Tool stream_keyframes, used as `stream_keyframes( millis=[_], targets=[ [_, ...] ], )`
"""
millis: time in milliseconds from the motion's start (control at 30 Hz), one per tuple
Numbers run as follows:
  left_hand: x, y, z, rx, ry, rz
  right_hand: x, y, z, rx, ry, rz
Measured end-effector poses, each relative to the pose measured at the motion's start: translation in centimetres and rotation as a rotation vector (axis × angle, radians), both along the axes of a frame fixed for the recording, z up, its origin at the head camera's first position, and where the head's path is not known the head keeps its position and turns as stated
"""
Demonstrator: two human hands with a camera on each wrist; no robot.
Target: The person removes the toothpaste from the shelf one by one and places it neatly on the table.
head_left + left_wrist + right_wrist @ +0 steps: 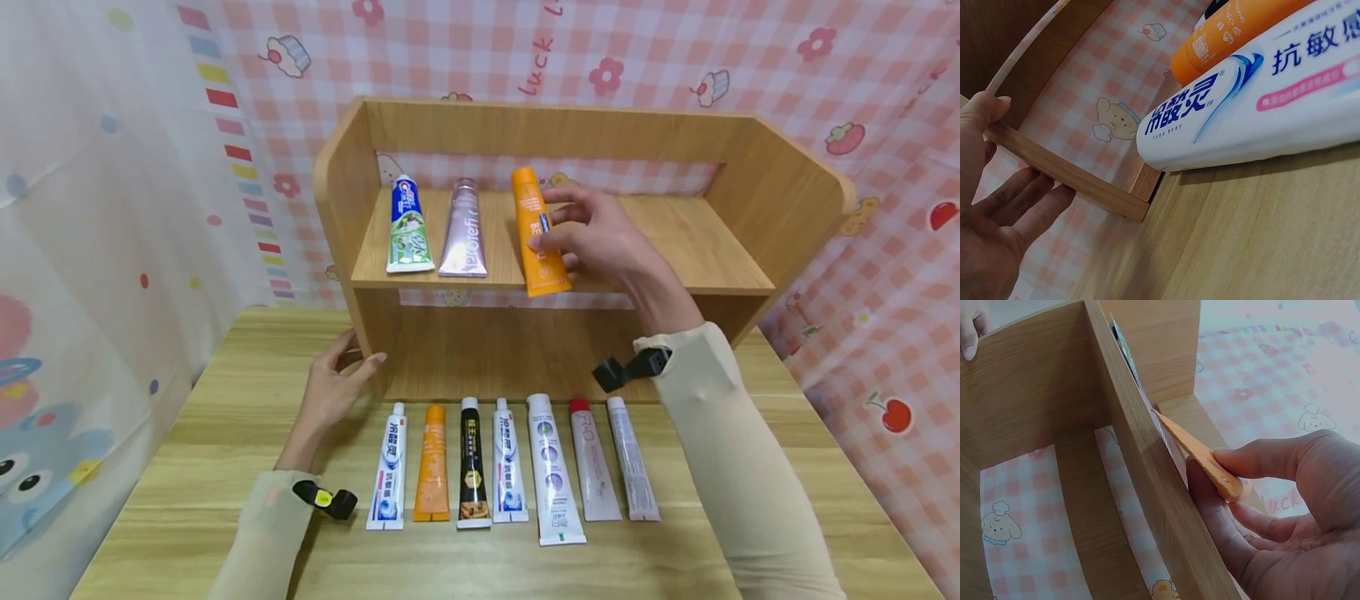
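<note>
My right hand (pixel 592 229) pinches an orange tube (pixel 542 242) between thumb and fingers, cap up, at the front of the upper board of a wooden shelf (pixel 660 212). In the right wrist view the tube (pixel 1207 459) shows edge-on beside the board's edge. A blue, white and green toothpaste tube (pixel 409 229) and a silvery pink tube (pixel 464 233) stand to its left on that board. My left hand (pixel 341 385) grips the shelf's left side panel near the bottom. In the left wrist view its thumb and fingers lie on either side of the panel (pixel 1066 169).
In front of the shelf, a row of tubes lies on the wooden table (pixel 210 417): a white-and-blue tube (pixel 388 471), an orange one (pixel 432 467), a black one (pixel 472 467), a large white one (pixel 553 475), a red-capped one (pixel 594 467) and others. Patterned cloth (pixel 480 50) hangs behind.
</note>
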State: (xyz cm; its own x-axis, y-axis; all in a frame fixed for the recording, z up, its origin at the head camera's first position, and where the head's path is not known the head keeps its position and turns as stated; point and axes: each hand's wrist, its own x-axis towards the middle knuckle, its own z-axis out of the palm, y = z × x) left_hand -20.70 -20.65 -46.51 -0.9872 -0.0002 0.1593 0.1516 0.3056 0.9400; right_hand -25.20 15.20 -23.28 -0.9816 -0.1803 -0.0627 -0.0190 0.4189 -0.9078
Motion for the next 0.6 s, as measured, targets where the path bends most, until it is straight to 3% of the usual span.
stream_keyframes(
  millis=[600],
  targets=[
    [0.0, 0.1, 0.1, 0.0, 0.008, -0.008, 2.5, 1.0, -0.9, -0.01, 0.122, 0.027]
  ],
)
